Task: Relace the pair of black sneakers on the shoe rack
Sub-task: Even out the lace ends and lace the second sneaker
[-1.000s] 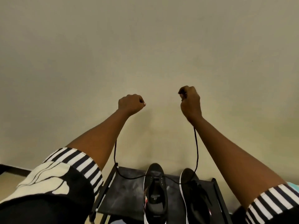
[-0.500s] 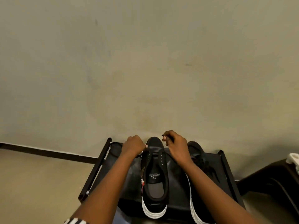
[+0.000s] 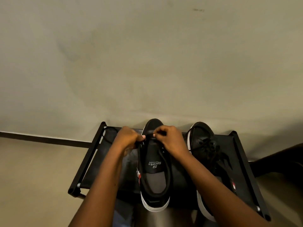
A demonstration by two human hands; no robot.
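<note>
Black rack (image 3: 86,163), one, carries two sneakers, toes to the wall. Open sneaker (image 3: 155,176) sits directly under both hands. Left hand (image 3: 128,138) and right hand (image 3: 170,140) are close together at its toe-end eyelets, each pinching the one lace (image 3: 148,135). Laced sneaker (image 3: 205,145) sits just right of the right hand.

wall (image 3: 147,71) behind rack (image 3: 86,159), laced sneaker (image 3: 203,145) blocks right

Single head-worn view, set above the shoe rack (image 3: 85,163) and facing forward and down at close range. The rack fills the lower frame; the wall (image 3: 147,63) behind it and the floor (image 3: 32,177) occupy the remainder.
</note>
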